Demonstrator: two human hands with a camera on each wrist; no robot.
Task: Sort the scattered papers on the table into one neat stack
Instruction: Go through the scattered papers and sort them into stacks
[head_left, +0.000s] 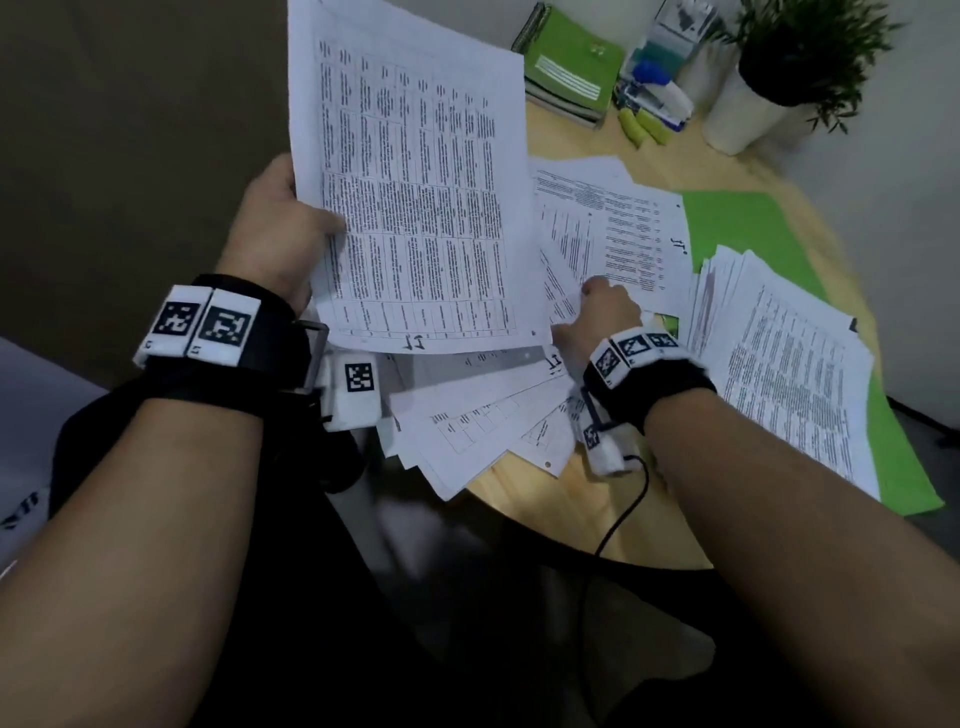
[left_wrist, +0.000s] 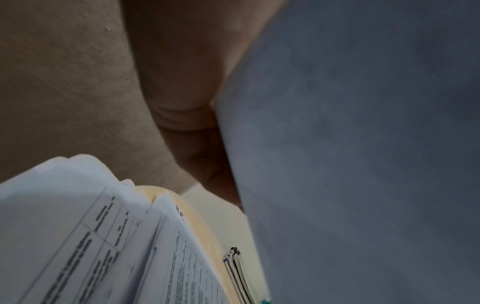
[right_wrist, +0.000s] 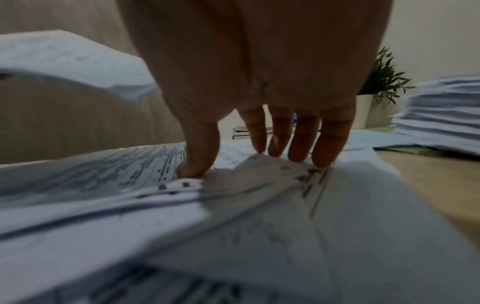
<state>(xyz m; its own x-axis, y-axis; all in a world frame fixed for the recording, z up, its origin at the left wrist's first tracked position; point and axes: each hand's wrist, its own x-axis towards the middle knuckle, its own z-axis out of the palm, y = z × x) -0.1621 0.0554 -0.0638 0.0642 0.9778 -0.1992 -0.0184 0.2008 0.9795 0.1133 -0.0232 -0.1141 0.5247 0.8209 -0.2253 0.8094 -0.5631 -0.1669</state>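
Observation:
My left hand (head_left: 311, 218) holds a sheaf of printed papers (head_left: 415, 197) raised above the table's left side, thumb on the front. In the left wrist view its fingers (left_wrist: 182, 82) lie against the grey back of the sheaf (left_wrist: 363, 144). My right hand (head_left: 602, 306) is down on the overlapping loose sheets (head_left: 613, 234) at mid-table. There its thumb (right_wrist: 197, 162) and fingers (right_wrist: 298, 152) pinch the lifted edge of a printed sheet (right_wrist: 259, 179). More sheets (head_left: 483, 426) fan out over the near table edge. A thick pile of papers (head_left: 779, 353) lies at the right.
The pile rests on a green folder (head_left: 748, 228). At the back stand green notebooks (head_left: 571, 67), a holder with markers (head_left: 654, 93) and a potted plant (head_left: 779, 62). The round wooden table (head_left: 571, 514) ends close to me; a black cable (head_left: 623, 509) hangs over its edge.

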